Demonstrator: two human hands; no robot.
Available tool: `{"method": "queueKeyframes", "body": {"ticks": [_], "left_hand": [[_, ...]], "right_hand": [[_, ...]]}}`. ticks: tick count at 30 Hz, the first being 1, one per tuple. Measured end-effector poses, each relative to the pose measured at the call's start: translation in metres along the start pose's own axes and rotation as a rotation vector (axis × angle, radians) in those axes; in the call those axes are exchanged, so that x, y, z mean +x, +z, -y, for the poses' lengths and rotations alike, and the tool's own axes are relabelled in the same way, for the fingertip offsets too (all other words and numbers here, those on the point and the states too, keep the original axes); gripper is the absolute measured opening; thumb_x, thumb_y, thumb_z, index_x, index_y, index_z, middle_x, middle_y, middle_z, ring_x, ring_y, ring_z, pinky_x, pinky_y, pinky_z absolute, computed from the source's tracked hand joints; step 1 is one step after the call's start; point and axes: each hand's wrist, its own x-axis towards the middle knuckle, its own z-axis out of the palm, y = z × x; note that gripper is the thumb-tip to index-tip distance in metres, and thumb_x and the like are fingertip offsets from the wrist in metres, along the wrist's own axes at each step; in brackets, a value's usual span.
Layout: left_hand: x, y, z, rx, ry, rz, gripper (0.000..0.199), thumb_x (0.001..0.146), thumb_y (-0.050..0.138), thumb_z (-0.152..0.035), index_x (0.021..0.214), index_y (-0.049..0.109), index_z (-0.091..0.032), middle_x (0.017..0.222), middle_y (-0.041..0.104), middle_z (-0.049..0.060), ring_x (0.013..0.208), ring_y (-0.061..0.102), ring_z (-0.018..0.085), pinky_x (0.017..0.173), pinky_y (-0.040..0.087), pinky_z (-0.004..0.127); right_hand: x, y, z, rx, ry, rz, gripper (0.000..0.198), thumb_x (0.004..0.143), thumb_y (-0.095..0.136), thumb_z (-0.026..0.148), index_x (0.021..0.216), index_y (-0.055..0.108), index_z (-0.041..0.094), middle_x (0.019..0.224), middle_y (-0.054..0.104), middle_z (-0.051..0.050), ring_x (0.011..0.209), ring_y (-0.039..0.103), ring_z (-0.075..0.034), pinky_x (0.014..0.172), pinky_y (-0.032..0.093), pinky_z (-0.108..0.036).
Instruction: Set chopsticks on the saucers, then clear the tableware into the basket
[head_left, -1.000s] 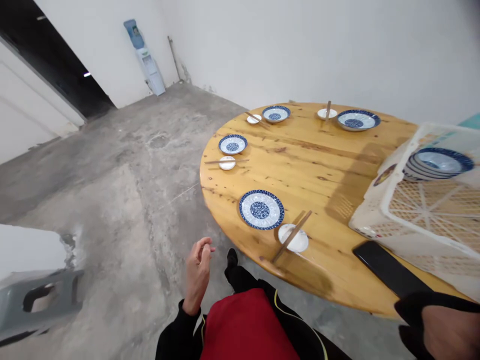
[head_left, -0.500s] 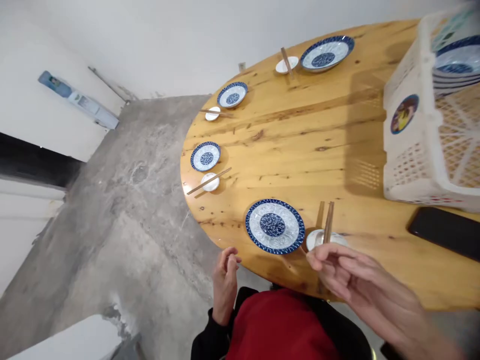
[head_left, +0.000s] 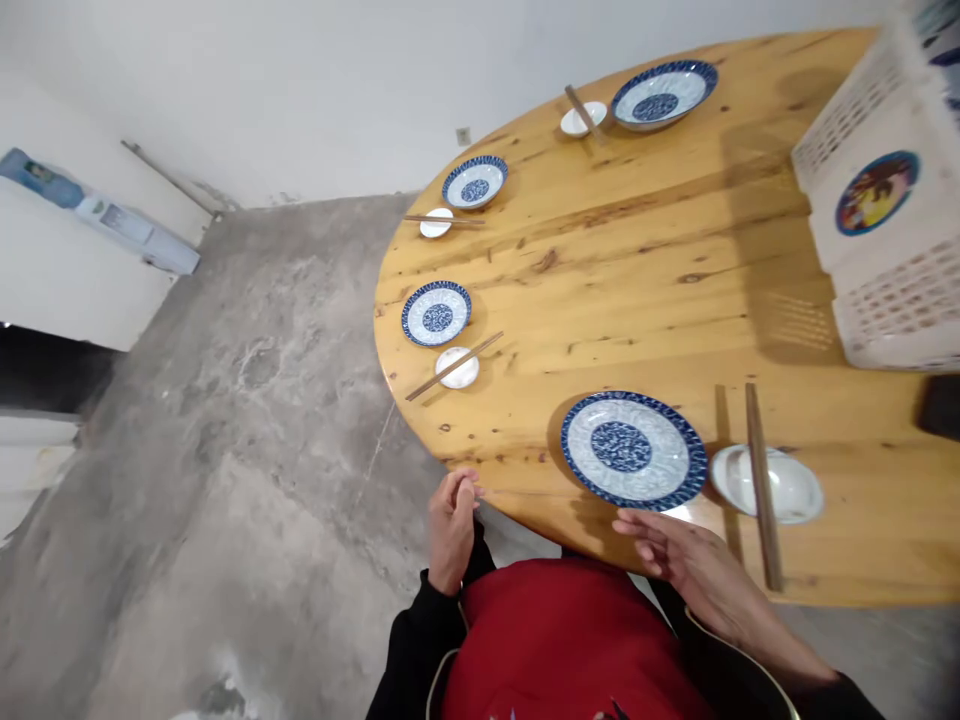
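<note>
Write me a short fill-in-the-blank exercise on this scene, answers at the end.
1. The left hand is farther from the nearest blue-and-white plate than the ____ hand.
2. A pair of ____ lies across each small white dish.
3. Outside the white plastic basket, ____ blue-and-white plates are in view on the wooden table.
4. The garment front between the black sleeves is ____ in colour.

Missing words: right; chopsticks; four; red.
</note>
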Motion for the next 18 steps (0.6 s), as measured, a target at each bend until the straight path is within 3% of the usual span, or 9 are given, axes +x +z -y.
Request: {"method": "queueKeyframes", "body": {"ticks": [4, 9, 13, 18], "left_hand": [[0.032, -0.075, 0.015, 0.015, 0.025, 0.005, 0.039, 0.092, 0.057, -0.051, 0.106, 0.073, -0.018, 0.109, 0.077, 0.012, 0.090, 0.073, 0.021, 0.076, 0.057, 0.031], [0.071, -0.156, 0.029, -0.025, 0.032, -0.072, 0.048, 0.085, 0.063, -0.058, 0.106, 0.073, -0.017, 0.109, 0.078, 0.014, 0.091, 0.075, 0.023, 0.079, 0.057, 0.034], [0.091, -0.187, 0.033, -0.042, 0.039, -0.036, 0.048, 0.085, 0.064, -0.059, 0.106, 0.074, -0.017, 0.109, 0.078, 0.015, 0.091, 0.075, 0.024, 0.078, 0.057, 0.033], [0.125, -0.197, 0.026, -0.022, 0.080, 0.046, 0.045, 0.089, 0.062, -0.056, 0.105, 0.075, -0.016, 0.106, 0.078, 0.015, 0.088, 0.075, 0.023, 0.076, 0.057, 0.033]], "right_hand": [[0.004, 0.046, -0.049, 0.077, -0.003, -0.115, 0.017, 0.058, 0.077, 0.038, 0.066, 0.077, 0.023, 0.081, 0.076, -0.012, 0.059, 0.059, -0.019, 0.050, 0.047, -0.030], [-0.009, 0.143, -0.068, 0.068, 0.021, -0.037, 0.018, 0.064, 0.073, 0.032, 0.073, 0.077, 0.017, 0.080, 0.076, -0.013, 0.056, 0.056, -0.013, 0.050, 0.043, -0.024], [-0.014, 0.218, -0.065, 0.025, -0.059, 0.116, 0.024, 0.065, 0.077, 0.035, 0.078, 0.077, 0.014, 0.082, 0.077, -0.013, 0.055, 0.055, -0.011, 0.049, 0.040, -0.023], [-0.006, 0.292, -0.059, 0.011, -0.100, 0.251, 0.040, 0.059, 0.084, 0.045, 0.083, 0.076, 0.014, 0.080, 0.076, -0.011, 0.053, 0.056, -0.011, 0.049, 0.038, -0.022]]}}
